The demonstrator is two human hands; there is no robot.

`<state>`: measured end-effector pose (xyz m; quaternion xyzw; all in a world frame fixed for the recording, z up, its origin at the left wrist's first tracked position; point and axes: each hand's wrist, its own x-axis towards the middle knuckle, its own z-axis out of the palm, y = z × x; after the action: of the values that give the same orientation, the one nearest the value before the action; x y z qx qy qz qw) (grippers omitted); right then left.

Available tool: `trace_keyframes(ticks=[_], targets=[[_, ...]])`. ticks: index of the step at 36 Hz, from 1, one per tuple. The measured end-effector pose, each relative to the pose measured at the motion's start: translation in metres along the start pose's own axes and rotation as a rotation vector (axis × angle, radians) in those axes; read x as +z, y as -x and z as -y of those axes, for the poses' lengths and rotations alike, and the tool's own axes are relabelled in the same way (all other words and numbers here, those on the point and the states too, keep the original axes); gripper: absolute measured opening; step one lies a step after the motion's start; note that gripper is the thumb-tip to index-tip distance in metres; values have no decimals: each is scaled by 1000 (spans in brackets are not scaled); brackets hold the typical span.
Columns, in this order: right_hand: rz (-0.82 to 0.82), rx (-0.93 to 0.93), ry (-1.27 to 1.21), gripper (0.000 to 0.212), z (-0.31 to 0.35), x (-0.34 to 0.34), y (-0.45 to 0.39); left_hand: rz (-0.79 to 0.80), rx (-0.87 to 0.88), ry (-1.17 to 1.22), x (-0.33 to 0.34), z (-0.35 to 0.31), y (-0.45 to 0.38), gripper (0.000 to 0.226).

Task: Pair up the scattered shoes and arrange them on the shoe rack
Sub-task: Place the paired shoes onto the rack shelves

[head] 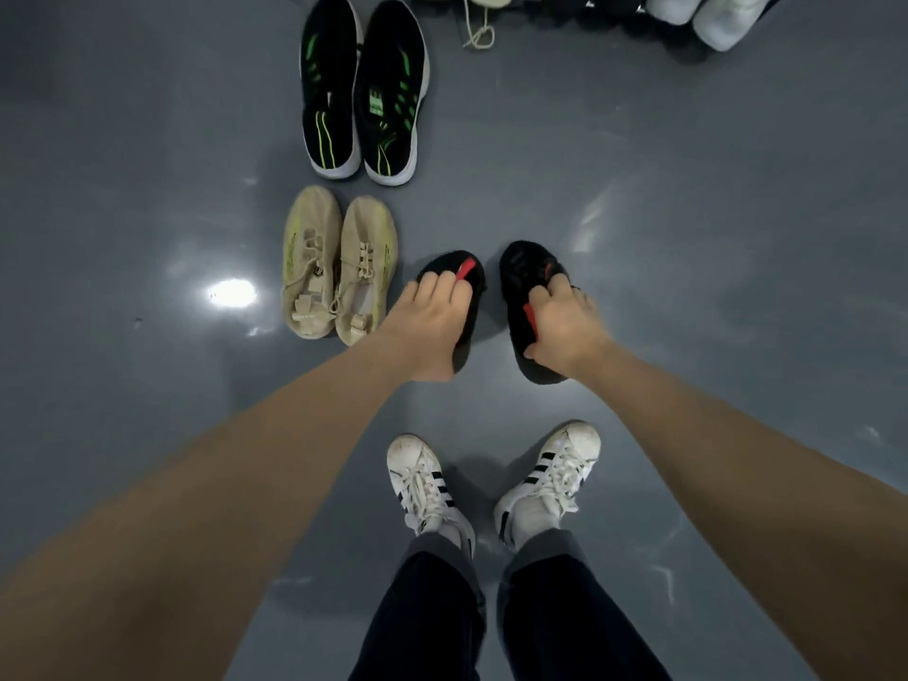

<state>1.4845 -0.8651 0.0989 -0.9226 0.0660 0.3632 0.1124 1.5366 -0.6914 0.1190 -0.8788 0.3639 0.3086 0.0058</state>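
Observation:
Two black shoes with red tabs are side by side over the grey floor, toes pointing away from me. My left hand (432,326) grips the left black shoe (469,297) from above, fingers curled into its opening. My right hand (565,321) grips the right black shoe (525,272) the same way. A beige lace-up pair (339,267) stands on the floor just left of them. Farther off, a black pair with green stripes (366,90) stands together. Whether the black shoes touch the floor is unclear.
At the top edge, several pale and white shoes (707,14) sit in a row with a loose lace (479,31) hanging down; the rack itself is barely visible. My own feet in white striped sneakers (491,484) stand below the hands. Grey floor (712,213) spreads all round.

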Motion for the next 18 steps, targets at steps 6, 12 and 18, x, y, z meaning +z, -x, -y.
trace_keyframes(ticks=[6, 12, 18], targets=[[79, -60, -103, 53, -14, -29, 31, 9, -76, -35, -34, -12, 17, 59], [25, -74, -65, 48, -18, -68, 58, -6, -158, -8, -86, -28, 21, 67], [-51, -57, -71, 43, -25, -117, 73, -123, -157, -117, -134, -41, 27, 64]])
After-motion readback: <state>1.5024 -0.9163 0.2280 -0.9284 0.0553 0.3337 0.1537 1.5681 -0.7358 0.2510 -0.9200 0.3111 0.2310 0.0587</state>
